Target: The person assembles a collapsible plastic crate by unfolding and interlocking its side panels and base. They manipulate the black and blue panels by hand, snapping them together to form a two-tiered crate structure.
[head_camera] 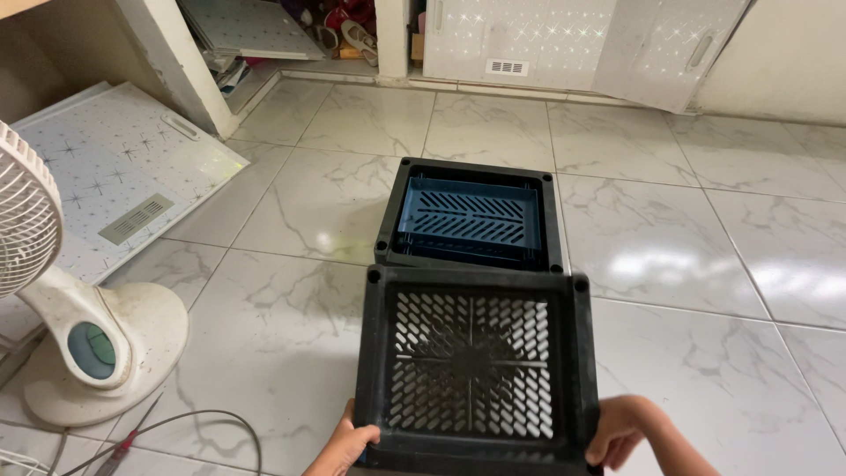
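black square perforated plastic crate [471, 361] is clamped at its near corners by the left hand [345, 445] and right hand [617, 429], above a second black crate [469, 216] on the marble-tiled floor [705, 264].

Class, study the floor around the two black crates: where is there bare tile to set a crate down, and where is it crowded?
Bare tile lies right of both crates, up to the white cabinet doors, and between the crates and the fan. Crowded: bottom left, with fan base, cables and the flat panel.

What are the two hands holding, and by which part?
Both hold the black slotted crate by its near rim: left hand at the near-left corner, right hand at the near-right corner.
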